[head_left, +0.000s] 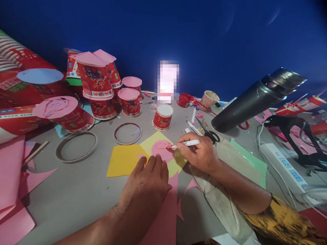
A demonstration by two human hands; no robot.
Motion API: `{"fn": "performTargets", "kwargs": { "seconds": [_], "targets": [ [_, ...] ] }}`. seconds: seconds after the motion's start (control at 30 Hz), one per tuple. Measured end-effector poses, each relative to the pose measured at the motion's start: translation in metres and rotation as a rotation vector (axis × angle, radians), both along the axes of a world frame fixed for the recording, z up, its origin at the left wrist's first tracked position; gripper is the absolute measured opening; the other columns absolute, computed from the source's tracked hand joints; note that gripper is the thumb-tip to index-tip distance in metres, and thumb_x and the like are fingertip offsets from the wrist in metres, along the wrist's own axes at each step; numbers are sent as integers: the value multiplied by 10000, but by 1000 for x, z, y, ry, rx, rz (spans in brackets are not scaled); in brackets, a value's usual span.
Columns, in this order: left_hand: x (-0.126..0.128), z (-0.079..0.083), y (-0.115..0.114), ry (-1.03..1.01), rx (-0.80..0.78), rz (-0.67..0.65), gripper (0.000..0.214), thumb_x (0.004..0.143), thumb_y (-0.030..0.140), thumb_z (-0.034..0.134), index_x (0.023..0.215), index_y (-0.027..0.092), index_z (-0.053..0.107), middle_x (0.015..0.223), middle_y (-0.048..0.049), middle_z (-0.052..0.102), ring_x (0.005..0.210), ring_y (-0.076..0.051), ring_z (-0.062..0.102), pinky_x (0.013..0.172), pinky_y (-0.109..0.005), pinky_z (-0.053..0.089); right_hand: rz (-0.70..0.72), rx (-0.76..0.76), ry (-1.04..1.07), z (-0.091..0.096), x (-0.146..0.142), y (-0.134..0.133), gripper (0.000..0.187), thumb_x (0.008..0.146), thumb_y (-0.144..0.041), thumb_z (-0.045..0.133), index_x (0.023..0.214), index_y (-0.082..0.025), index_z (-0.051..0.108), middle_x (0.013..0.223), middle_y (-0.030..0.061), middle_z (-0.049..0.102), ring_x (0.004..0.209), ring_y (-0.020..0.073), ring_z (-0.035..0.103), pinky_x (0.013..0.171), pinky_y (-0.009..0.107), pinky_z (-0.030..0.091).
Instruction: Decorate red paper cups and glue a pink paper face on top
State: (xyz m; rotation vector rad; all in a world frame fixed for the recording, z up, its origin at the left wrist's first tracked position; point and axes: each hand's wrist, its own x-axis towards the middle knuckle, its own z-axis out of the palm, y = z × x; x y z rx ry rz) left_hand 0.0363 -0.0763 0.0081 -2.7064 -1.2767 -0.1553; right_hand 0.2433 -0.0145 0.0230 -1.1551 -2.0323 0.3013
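Observation:
My right hand (198, 152) is closed round a white marker (186, 143) whose red tip touches a pink paper circle (161, 150). The circle lies on yellow paper sheets (125, 159) on the grey table. Faint red lines show on the circle. My left hand (149, 178) lies flat with fingers stretched out, pressing on the near edge of the pink circle and the paper beneath. A pink paper scrap with pointed cut edges (167, 211) lies under my left wrist.
Several red paper cups capped with pink discs (98, 81) stand at the back left. An open red cup (162, 116), two rings (76, 146), scissors (209, 133), a black heat gun (255, 98), a power strip (286, 166) and green paper (251, 160) lie around. Pink sheets (11, 177) cover the left edge.

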Motion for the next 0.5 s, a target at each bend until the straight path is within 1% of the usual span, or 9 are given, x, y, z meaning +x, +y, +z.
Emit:
{"fn": "performTargets", "kwargs": {
  "seconds": [0.07, 0.23, 0.4, 0.5],
  "targets": [
    [0, 0, 0, 3, 2, 0, 477, 855, 392, 846, 1216, 89, 779, 1227, -208, 783, 1054, -350, 736, 955, -498, 565, -7, 11, 4, 0, 1, 0, 178, 946, -282, 652, 796, -204, 709, 631, -20, 699, 486, 97, 554, 525, 224, 399],
    [1, -1, 0, -6, -9, 20, 439, 846, 370, 851, 1179, 91, 788, 1179, -193, 791, 1029, -352, 737, 930, -505, 577, 15, -20, -5, 0, -2, 0, 193, 950, -294, 631, 803, -209, 720, 676, -4, 736, 544, 111, 620, 572, 222, 439],
    [1, 3, 0, 4, -33, 10, 427, 868, 340, 832, 1207, 88, 772, 1209, -209, 776, 1050, -353, 729, 944, -505, 569, -60, 4, -5, 1, 3, 2, 194, 933, -285, 641, 761, -213, 695, 552, -34, 645, 463, 103, 527, 511, 233, 388],
    [2, 5, 0, 23, -69, 19, 369, 872, 307, 815, 1173, 96, 778, 1159, -198, 781, 1025, -350, 729, 917, -501, 577, -45, -2, 5, 1, 4, 1, 188, 939, -288, 638, 775, -216, 696, 578, -30, 662, 468, 104, 526, 509, 236, 386]
  ]
}}
